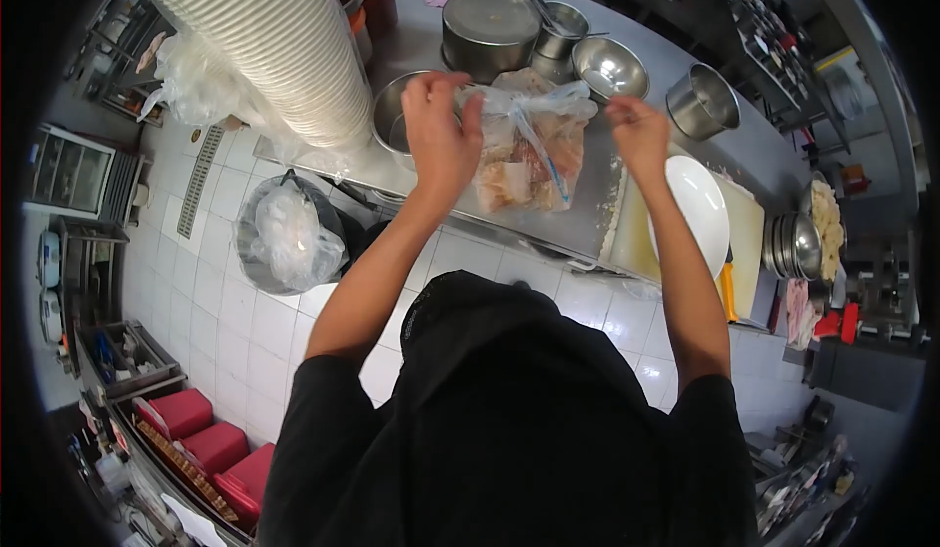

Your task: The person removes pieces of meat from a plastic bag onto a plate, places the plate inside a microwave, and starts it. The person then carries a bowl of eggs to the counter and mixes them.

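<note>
A clear plastic bag [568,101] with a blue stripe lies on the steel counter, holding pale pinkish-orange pieces that look like raw meat. At the bag's upper left edge, my left hand [441,136] has its thumb and fingers on the thin plastic. My right hand [641,141] is off the bag's right side with fingertips pinched together; whatever is between them is too thin to make out. Beside my left hand stands an open steel pot [390,116]. A steel bowl [609,65] sits just beyond my right hand.
Tall stacked white containers [264,47] rise at the left. A lidded pot [490,33] and a deep steel pot [703,101] stand farther back. At right, a white plate [693,209] and an orange-handled tool [728,292] rest on a cutting board [746,238]. A lined bin [289,238] stands below.
</note>
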A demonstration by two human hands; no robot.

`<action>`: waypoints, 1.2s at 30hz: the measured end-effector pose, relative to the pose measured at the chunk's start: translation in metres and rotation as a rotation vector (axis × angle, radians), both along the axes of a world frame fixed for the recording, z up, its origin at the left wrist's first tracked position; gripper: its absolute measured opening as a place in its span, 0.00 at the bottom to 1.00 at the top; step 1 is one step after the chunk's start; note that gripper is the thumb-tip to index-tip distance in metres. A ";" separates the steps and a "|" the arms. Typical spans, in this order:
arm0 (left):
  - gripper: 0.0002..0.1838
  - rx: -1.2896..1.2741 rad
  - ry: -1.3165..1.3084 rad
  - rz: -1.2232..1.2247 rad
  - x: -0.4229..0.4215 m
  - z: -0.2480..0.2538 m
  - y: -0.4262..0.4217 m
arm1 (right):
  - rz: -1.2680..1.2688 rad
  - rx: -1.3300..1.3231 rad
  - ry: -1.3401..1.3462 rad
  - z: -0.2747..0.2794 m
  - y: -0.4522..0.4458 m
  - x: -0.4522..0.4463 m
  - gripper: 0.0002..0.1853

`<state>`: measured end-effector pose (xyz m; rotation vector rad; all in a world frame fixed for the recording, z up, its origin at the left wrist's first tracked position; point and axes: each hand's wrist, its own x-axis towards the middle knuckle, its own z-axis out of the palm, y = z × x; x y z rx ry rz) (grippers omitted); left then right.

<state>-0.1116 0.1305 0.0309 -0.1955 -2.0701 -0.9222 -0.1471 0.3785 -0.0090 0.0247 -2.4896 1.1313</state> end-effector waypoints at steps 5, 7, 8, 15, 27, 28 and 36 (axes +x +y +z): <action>0.24 -0.217 -0.273 -0.210 0.021 -0.047 0.028 | 0.309 0.037 0.070 -0.013 -0.055 0.009 0.19; 0.31 -0.263 -0.166 -0.038 0.006 -0.053 0.041 | 0.262 0.043 0.245 -0.011 -0.064 -0.007 0.22; 0.29 -0.258 -0.189 0.025 -0.005 -0.055 0.048 | 0.233 0.029 0.318 -0.010 -0.066 -0.014 0.23; 0.09 -0.309 -0.486 0.117 -0.017 -0.049 0.056 | 0.441 0.345 0.036 0.007 -0.038 -0.036 0.23; 0.12 -0.039 -0.504 -0.363 0.071 -0.018 -0.004 | 0.738 0.546 -0.083 0.018 -0.030 -0.052 0.19; 0.12 -0.115 -0.453 -0.371 0.082 -0.022 -0.012 | 0.703 0.507 -0.027 0.019 -0.025 -0.055 0.19; 0.24 -0.555 -0.614 0.124 0.147 -0.049 -0.021 | 0.574 0.198 -0.122 0.037 -0.010 -0.026 0.15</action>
